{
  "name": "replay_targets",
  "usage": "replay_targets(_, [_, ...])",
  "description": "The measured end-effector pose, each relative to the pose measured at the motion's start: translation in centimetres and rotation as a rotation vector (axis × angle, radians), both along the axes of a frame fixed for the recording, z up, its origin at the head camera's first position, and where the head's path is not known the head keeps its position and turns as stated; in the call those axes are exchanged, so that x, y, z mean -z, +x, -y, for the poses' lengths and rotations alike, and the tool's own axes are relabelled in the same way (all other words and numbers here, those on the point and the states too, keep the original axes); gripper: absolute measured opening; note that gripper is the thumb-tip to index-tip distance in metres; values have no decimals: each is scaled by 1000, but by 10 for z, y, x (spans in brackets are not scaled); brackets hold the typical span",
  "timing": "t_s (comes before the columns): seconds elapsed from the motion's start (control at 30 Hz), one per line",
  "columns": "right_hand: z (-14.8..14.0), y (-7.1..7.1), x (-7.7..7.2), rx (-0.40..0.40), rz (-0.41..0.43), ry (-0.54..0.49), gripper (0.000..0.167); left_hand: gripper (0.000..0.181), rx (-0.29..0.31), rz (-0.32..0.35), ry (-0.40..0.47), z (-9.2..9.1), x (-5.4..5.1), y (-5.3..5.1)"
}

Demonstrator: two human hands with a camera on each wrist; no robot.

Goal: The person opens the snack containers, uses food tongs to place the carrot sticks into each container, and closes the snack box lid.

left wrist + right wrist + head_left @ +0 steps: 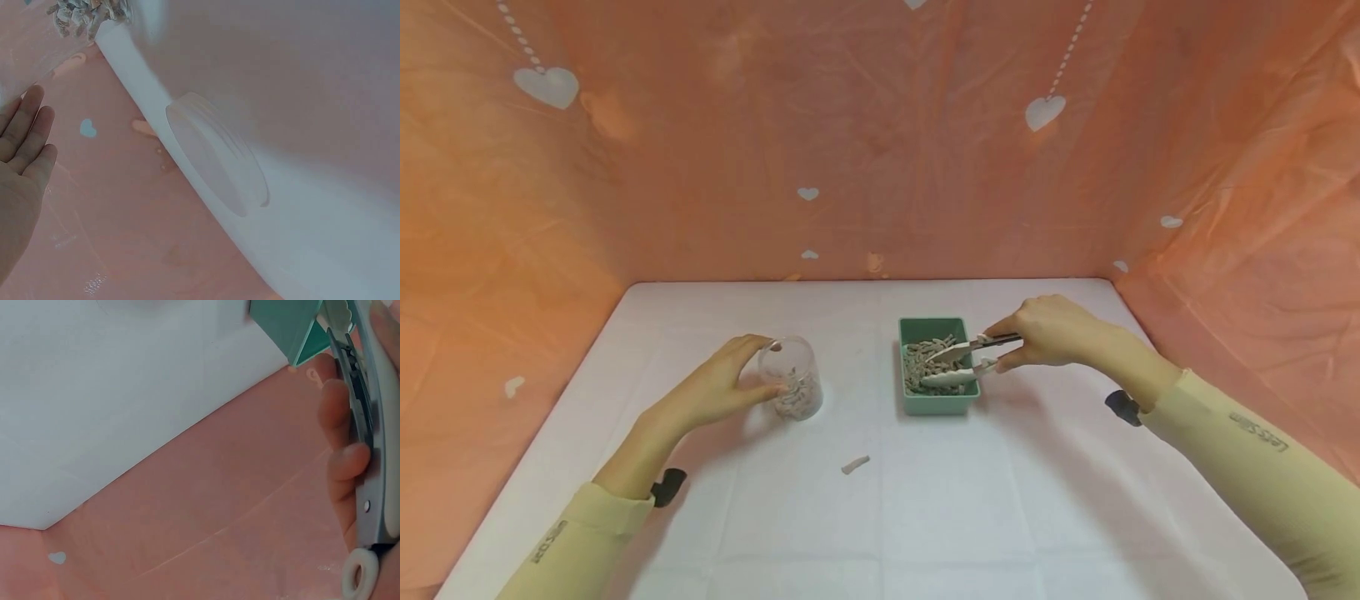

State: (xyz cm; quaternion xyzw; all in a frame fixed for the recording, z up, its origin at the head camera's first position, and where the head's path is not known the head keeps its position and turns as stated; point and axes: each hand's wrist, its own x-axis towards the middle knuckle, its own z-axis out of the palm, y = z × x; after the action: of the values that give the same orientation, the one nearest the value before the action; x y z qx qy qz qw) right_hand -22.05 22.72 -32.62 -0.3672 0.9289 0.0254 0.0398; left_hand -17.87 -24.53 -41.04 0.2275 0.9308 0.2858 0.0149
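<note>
While the left hand (727,382) grips a jar (800,393) and right hand (1056,331) tongs (950,379), one piece (855,464) lies loose.

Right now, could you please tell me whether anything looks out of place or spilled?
Yes: one grayish-brown stick-like piece lies alone on the white tabletop, nearer the camera than the clear container and green tray. It looks stray because the other visible pieces are inside those two.

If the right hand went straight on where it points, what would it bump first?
Probably the green tray, where the tongs held by the right hand reach in. Height is hard to judge, so the hand might pass over the tray.
</note>
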Motion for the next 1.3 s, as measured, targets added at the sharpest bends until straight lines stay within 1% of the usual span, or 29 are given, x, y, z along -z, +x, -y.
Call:
replay_targets(0.43, [-13, 5, 0, 24, -29, -79, 50, 68, 4, -7, -8, -1, 2, -1])
replay_targets(0.63, [-16, 6, 0, 6, -45, -126, 47, 69, -3, 0, -17, -1, 1, 0])
replay_targets(0.77, [-19, 7, -2, 2, -48, -155, 47, 69, -6, 5, -13, 0, 1, 0])
replay_targets(0.97, [-23, 8, -6, 19, -67, -177, 49, 70, -9, 12, -11, 0, 1, 0])
replay_targets(1.13, [-25, 10, -8, 7, -84, -204, 48, 72, -13, 18, -11, 0, 0, 1])
replay_targets(1.3, [-25, 11, -7, 27, -59, -202, 50, 71, -10, 14, -8, -1, -1, 1])
